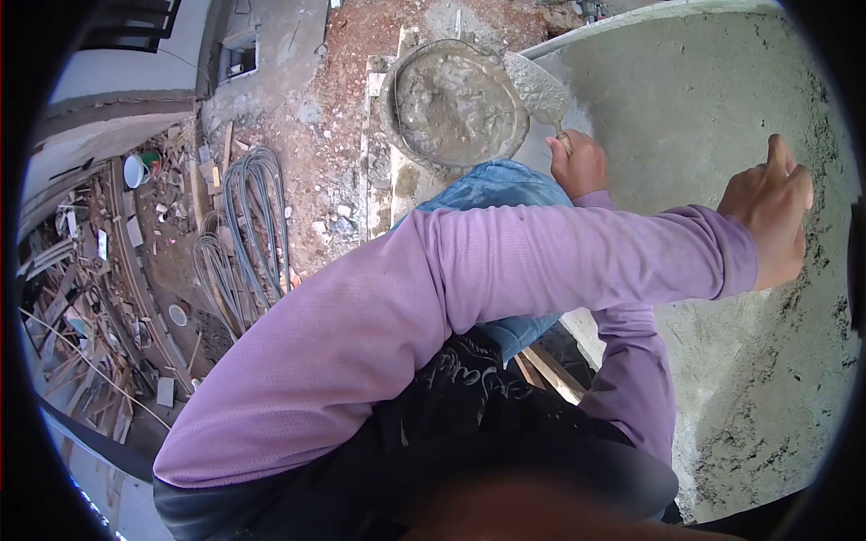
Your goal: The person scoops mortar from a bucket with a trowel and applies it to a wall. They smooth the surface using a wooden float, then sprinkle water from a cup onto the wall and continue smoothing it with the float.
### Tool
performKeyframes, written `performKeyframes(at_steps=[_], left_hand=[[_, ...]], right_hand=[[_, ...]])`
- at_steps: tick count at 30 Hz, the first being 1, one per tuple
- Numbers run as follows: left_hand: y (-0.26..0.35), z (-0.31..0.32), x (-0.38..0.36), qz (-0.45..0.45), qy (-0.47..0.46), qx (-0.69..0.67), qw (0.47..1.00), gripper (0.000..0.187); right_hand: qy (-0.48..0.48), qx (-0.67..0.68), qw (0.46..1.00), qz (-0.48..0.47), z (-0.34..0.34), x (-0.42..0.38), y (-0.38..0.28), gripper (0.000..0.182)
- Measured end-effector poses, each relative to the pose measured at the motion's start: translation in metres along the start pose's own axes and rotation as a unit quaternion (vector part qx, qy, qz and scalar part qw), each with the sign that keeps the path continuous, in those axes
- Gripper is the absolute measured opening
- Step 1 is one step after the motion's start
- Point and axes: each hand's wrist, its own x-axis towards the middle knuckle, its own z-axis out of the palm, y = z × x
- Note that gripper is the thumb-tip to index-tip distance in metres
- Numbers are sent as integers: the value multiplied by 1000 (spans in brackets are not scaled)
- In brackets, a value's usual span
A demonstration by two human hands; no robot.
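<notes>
**A:** While the 2 hands are apart like this, which one has the tool?

**B:** The right hand (577, 162). It sits just beside the mortar pan (456, 104), on the pan's wall side, with its fingers clamped round the handle of the trowel (538, 87).

**A:** And which way does the blade run?

**B:** Its long axis leads from the grip up and back toward the pan. The blade is loaded with grey mortar, and its tip lies at the pan's rim, touching or nearly so.

**A:** Where is the left hand (771, 212)?

**B:** Well away from the pan, across the plastered wall (704, 90). The purple sleeve (541, 261) crosses over the right arm to get there. The fingers are curled in against the rough plaster with the thumb up. I cannot tell whether anything is held under them.

**A:** So which hand is nearer the mortar?

**B:** The right, clearly. Below the pan are rubble and coiled cables (257, 225), far down.
</notes>
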Motion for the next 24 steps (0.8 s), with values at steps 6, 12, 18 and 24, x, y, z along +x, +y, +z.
performKeyframes(at_steps=[6, 12, 18, 24], left_hand=[[-7, 11, -3, -2, -19, 10, 1000, 24], [-1, 2, -3, -16, -60, 24, 998, 25], [-2, 7, -9, -3, -45, 26, 999, 23], [7, 12, -16, -12, -99, 24, 995, 22]], right_hand=[[-48, 55, 990, 117, 39, 18, -10, 32], [-60, -92, 993, 34, -12, 8, -20, 26], [-222, -137, 963, 64, 19, 35, -54, 29], [-202, 35, 976, 79, 64, 53, -48, 34]])
